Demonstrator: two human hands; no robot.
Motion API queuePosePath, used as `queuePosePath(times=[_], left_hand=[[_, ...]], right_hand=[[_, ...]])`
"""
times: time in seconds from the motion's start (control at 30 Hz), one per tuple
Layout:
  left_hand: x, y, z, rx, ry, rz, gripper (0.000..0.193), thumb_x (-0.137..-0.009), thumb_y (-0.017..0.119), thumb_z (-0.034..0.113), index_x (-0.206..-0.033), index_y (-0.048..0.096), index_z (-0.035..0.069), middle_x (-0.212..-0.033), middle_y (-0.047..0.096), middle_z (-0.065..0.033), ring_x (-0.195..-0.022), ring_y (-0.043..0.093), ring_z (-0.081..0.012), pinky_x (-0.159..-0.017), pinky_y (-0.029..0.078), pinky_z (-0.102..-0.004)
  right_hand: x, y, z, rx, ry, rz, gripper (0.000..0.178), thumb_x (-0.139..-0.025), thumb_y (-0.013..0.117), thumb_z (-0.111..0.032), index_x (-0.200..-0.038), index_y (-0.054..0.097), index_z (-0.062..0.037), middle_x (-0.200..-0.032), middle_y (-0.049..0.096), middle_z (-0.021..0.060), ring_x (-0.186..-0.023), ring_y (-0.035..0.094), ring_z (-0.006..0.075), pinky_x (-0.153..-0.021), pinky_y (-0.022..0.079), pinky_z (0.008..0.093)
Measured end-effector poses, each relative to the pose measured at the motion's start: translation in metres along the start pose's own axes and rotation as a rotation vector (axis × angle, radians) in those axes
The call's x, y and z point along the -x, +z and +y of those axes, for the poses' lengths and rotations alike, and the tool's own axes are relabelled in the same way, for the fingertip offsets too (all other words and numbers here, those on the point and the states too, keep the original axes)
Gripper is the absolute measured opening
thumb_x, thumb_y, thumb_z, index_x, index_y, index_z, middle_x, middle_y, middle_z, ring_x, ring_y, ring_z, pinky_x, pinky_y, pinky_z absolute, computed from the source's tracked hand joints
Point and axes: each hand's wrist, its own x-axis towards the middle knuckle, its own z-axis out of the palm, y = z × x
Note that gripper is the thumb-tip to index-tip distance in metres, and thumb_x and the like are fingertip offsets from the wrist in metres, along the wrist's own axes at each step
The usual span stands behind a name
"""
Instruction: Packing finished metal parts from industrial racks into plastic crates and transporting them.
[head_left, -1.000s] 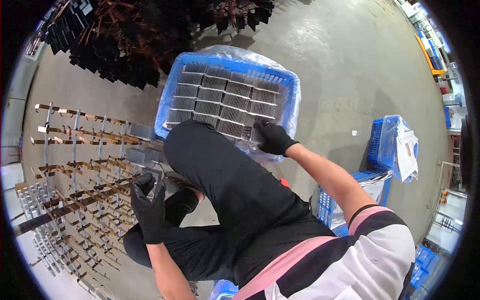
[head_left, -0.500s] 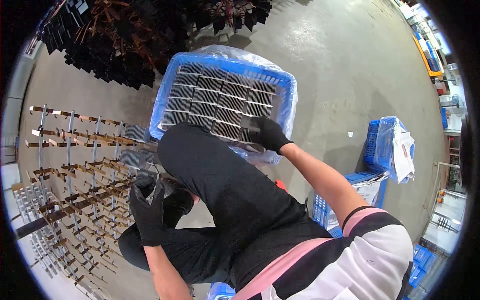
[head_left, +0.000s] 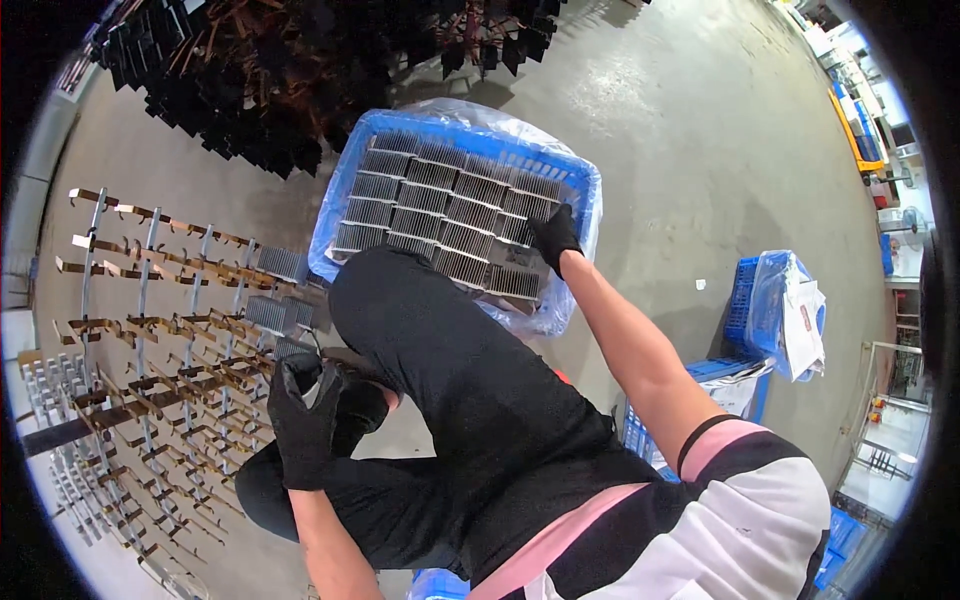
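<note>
My right hand (head_left: 557, 240), in a black glove, is at the right side of a blue plastic basket (head_left: 328, 210) lined with clear plastic. Its fingers are bent around the end of a finned metal heat sink (head_left: 517, 230) in the rightmost column. Rows of similar grey heat sinks (head_left: 418, 198) fill the basket, fins upward. Lower left, my gloved left hand (head_left: 305, 415) is raised beside a hanging rack, thumb and fingers apart in a curve with a light gap between them. Just beyond its fingertips is a heat sink (head_left: 292, 346) on the rack.
The rack (head_left: 150, 275) has metal rods with many brownish hooks; more heat sinks (head_left: 280, 263) hang at its right edge. A mass of dark hanging parts (head_left: 270, 80) is at the top left. Blue crates (head_left: 745, 300) with plastic and paper stand on the right. My bent knee touches the basket's near side.
My right hand has moved up and right from the basket's near right corner, uncovering a heat sink there. My left hand stays by the rack. The view has shifted slightly.
</note>
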Motion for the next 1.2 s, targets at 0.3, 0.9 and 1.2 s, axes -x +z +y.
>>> queuePosePath(times=[0.3, 0.9, 1.2], left_hand=[[-0.003, 0.005, 0.015, 0.005, -0.049, -0.075, 0.025, -0.085, 0.068, 0.019, -0.098, 0.058, 0.000, -0.089, 0.063, -0.0108, -0.082, 0.060, -0.0207, -0.079, 0.048, -0.0350], [-0.007, -0.005, 0.004, -0.004, -0.128, -0.115, 0.022, -0.086, 0.067, 0.019, -0.096, 0.058, 0.001, -0.090, 0.062, -0.0095, -0.082, 0.058, -0.0209, -0.078, 0.046, -0.0345], [-0.010, -0.003, 0.001, -0.146, -0.072, -0.115, 0.023, -0.086, 0.065, 0.020, -0.098, 0.058, 0.001, -0.089, 0.064, -0.0121, -0.082, 0.060, -0.0244, -0.076, 0.047, -0.0368]], right_hand=[[-0.029, -0.005, 0.055, -0.071, -0.031, -0.014, 0.055, -0.074, 0.076, -0.024, -0.115, 0.049, 0.0014, -0.108, 0.063, 0.0234, -0.093, 0.064, 0.0352, -0.079, 0.052, 0.0403], [-0.011, 0.009, 0.007, -0.150, -0.125, -0.098, 0.035, -0.075, 0.069, -0.010, -0.108, 0.063, -0.0011, -0.097, 0.069, 0.0157, -0.085, 0.065, 0.0274, -0.074, 0.051, 0.0379], [0.012, 0.015, 0.006, -0.116, -0.067, 0.127, 0.067, -0.075, 0.073, -0.022, -0.131, 0.039, -0.0086, -0.115, 0.062, 0.0196, -0.105, 0.058, 0.0385, -0.087, 0.047, 0.0439]])
